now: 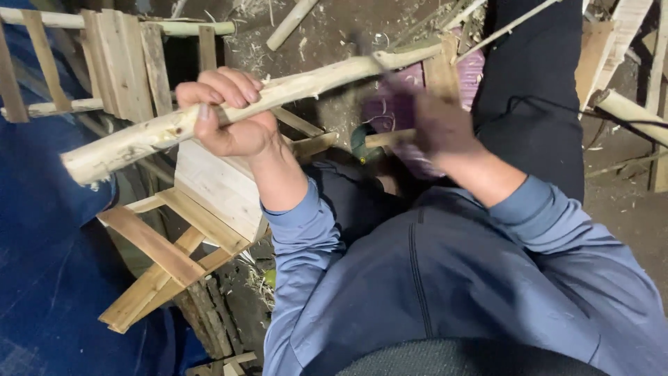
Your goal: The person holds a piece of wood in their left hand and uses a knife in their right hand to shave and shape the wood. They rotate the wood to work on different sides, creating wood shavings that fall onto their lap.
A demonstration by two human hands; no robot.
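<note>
L hand [226, 115] fingers wrapped tight round peeled pole [209, 115], held slanting above slatted wood frame [209, 188]. R hand [435, 129] motion-blurred, seems clenched on wooden tool handle [390, 138]; blade not visible. Pole mostly debarked, far end by R hand looks rougher. Shavings [327, 38] on dirt floor.
</note>
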